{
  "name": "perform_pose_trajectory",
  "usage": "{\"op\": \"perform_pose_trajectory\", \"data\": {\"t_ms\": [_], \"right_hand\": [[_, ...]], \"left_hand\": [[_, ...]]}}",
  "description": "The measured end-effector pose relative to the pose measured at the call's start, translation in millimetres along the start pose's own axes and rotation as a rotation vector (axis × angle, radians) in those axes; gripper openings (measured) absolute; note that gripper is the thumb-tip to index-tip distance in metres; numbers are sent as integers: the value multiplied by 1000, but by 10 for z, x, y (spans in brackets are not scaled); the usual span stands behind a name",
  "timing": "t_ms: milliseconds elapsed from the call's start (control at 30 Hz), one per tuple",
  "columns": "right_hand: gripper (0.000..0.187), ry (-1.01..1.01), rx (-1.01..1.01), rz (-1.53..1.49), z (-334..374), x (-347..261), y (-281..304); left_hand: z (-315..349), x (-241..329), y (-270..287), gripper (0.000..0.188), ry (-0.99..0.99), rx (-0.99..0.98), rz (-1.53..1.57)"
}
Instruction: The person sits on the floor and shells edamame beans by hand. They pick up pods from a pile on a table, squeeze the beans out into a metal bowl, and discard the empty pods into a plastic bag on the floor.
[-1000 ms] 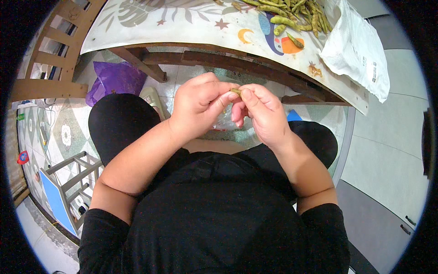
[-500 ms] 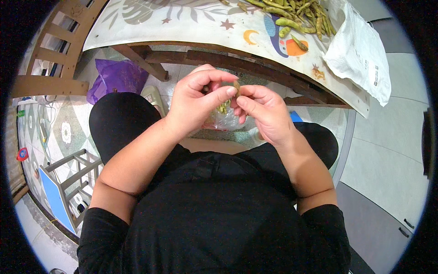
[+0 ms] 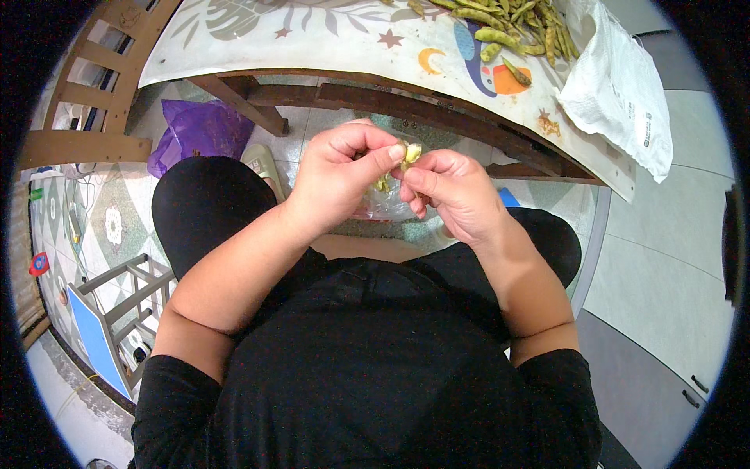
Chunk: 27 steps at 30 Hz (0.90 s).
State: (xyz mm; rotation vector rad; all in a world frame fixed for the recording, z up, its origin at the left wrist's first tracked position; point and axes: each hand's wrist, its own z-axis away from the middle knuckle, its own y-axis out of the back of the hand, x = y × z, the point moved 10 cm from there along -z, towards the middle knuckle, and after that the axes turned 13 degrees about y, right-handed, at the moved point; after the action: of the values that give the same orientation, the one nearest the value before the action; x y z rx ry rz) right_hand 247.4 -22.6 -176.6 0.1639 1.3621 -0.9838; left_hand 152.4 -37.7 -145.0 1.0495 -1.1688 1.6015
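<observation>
A small bean pod (image 3: pixel 412 152), split so that its pale green inside shows, is pinched between both hands above my lap. My left hand (image 3: pixel 348 166) grips it with thumb and forefinger from the left. On the other side my right hand (image 3: pixel 451 187) holds it, fingers curled. Below the hands lies a clear plastic bag (image 3: pixel 383 205) with yellow-green bits in it, partly hidden by my hands. More green and brownish bean pods (image 3: pixel 512 23) are heaped on the table ahead, and one loose pod (image 3: pixel 516 73) rests nearer its edge.
The table (image 3: pixel 336 47) has a patterned white cover and a wooden frame. A white woven sack (image 3: pixel 617 94) hangs over its right corner. Left, a purple bag (image 3: pixel 201 133) sits on the floor behind my knee; a blue-topped stool (image 3: pixel 101 344) lies tipped over. Grey cabinets (image 3: pixel 664 219) stand at right.
The pod between my fingers has gone from brownish and closed-looking to split, with its pale green inside showing. Both hands stay in nearly the same place.
</observation>
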Motion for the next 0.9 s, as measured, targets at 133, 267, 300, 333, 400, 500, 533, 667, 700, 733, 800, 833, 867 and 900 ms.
{"op": "perform_pose_trajectory", "data": {"t_ms": [133, 267, 300, 333, 400, 500, 533, 667, 700, 733, 800, 833, 867, 900], "right_hand": [[15, -38, -44, -104, -3, 49, -38], [14, -21, -43, -45, -21, 28, -4], [14, -17, -47, -34, -26, 17, 2], [13, -12, -50, -23, -31, 6, 7], [13, -33, -38, 9, -36, 9, 28], [12, -64, -27, 41, -43, 35, 81], [12, -74, -25, 49, -44, 44, 93], [13, -24, 33, 167, -58, 5, 142], [13, -9, 45, 193, -61, -8, 155], [13, 6, 58, 219, -63, -23, 168], [12, -1, 69, 263, -53, -31, 179], [12, -5, 75, 284, -47, -36, 184], [11, 30, 82, 336, -51, -73, 184], [10, 65, 88, 388, -57, -102, 174]], "left_hand": [[35, -168, -89, 7, 269, -79, 295], [38, -363, -76, 8, 382, -70, 417], [43, -388, -103, 9, 410, -97, 476], [46, -407, -119, 9, 440, -103, 518], [54, -431, -161, 9, 501, -114, 600], [51, -437, -147, 10, 511, -90, 568], [47, -426, -148, 10, 500, -104, 535], [29, -442, -136, 8, 486, -159, 474], [27, -451, -146, 8, 490, -173, 477], [45, -479, -159, 8, 531, -164, 508], [87, -515, -205, 8, 615, -146, 568], [81, -514, -210, 9, 613, -136, 561], [74, -514, -215, 9, 611, -127, 555], [68, -517, -209, 9, 608, -117, 548]]}}
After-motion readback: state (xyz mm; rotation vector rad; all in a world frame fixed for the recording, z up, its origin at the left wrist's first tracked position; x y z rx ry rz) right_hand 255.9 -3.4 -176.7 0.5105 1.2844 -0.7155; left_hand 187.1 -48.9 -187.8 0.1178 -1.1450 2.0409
